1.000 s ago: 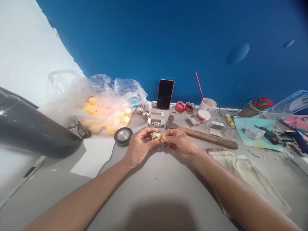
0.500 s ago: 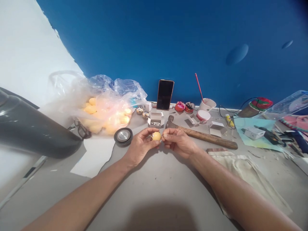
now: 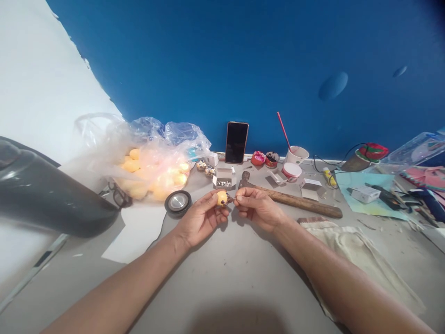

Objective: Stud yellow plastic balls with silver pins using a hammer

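Ball: in the head view, you have the yellow ball turned differently from half a second ago; its plain side faced up then, and now a band of dark dots shows on its right, toward your other hand. For the work, that puts the dotted side at your right fingertips.
Left hand: your left hand pinches the ball between thumb and fingertips above the table; its palm shows more than it did, the lower fingers loosely curled.
Right hand: your right hand is narrowed to a pinch on a thin piece just beside the ball; you cannot tell from here whether its tip is already in.
Small open box: just beyond your hands, this box holds a heap of small silvery bits.
Plastic bag: to your left, the clear bag holds many yellow balls, some washed out by glare.
Paper cup: near the wall, the cup has a red stick leaning in it.
Tub: its pale top hides whatever is inside.
Second box: beyond the hammer, a white box stands open; its contents do not show.
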